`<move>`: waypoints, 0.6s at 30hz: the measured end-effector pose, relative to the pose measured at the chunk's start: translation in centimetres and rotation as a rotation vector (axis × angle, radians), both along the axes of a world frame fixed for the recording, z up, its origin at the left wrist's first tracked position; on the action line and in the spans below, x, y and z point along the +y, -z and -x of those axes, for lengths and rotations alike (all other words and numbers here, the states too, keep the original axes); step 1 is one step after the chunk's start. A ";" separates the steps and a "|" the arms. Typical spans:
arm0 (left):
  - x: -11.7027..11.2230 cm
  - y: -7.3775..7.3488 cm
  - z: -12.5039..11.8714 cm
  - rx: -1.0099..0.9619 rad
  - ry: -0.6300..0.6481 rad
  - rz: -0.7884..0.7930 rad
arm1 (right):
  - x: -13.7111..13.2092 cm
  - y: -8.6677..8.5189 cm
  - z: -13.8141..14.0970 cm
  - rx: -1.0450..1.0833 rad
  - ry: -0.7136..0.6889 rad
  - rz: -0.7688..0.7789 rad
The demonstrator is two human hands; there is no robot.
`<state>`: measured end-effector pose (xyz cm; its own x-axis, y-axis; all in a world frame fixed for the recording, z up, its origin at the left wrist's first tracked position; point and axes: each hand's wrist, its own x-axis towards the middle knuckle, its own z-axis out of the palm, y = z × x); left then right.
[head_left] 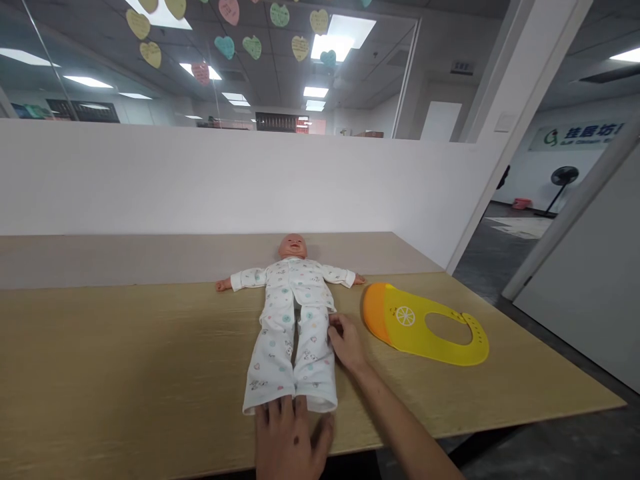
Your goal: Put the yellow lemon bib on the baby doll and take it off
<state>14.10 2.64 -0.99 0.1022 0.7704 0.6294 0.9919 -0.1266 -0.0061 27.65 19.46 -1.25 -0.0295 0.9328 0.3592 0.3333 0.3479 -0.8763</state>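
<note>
A baby doll (293,293) in white printed pyjamas lies on its back on the wooden table (125,360), arms spread, head away from me. My left hand (290,440) lies flat and open at the trouser cuffs, fingertips touching the hems. My right hand (345,340) rests beside the doll's right trouser leg near the waist, fingers curled against the cloth; whether it grips the fabric I cannot make out. A yellow and orange silicone bib (415,323) lies flat on the table to the right of the doll.
A white partition wall (200,180) stands behind the table. The table's right edge (550,333) drops to a dark floor with a corridor, a floor fan (563,183) and a grey panel. Paper hearts hang on the glass above.
</note>
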 end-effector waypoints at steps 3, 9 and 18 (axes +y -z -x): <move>-0.4 0.8 -0.8 -0.081 -0.008 0.010 | 0.1 0.1 0.0 -0.023 -0.002 0.005; -1.0 1.0 -1.3 -0.118 0.013 0.029 | 0.0 0.0 0.0 -0.031 -0.017 0.017; -1.4 2.0 -1.1 0.022 0.114 -0.051 | -0.4 -0.7 0.0 -0.054 -0.078 0.068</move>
